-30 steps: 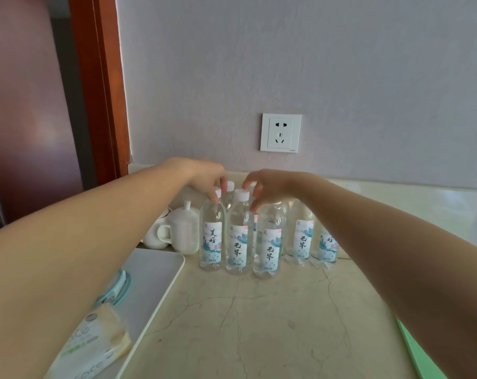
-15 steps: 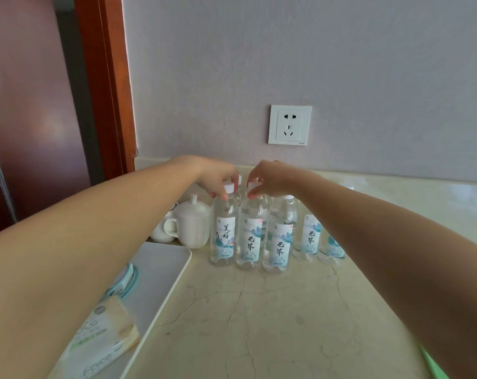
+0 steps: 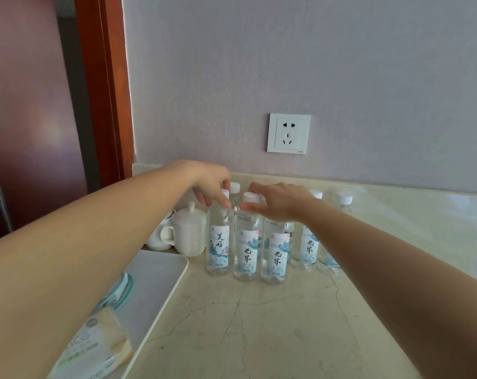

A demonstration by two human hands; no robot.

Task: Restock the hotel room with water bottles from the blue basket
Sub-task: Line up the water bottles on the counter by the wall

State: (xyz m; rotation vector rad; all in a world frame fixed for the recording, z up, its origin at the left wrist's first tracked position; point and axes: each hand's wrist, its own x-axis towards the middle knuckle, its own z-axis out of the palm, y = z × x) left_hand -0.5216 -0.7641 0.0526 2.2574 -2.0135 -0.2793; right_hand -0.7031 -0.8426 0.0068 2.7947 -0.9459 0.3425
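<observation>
Left hand (image 3: 208,181): pinching the neck of the left bottle (image 3: 219,242), just under its white cap. Right hand (image 3: 279,202): gripping the neck of the middle bottle (image 3: 248,250), my thumb in front and forefinger behind the cap. The same hand hides the top of the right bottle (image 3: 275,253). These three stand upright in a front row on the desk (image 3: 259,324), side by side and touching. Further bottles (image 3: 309,243) stand behind and to the right, near the wall. A white lidded cup (image 3: 189,231) sits just left of the row. A white tray (image 3: 155,283) lies nearer me.
</observation>
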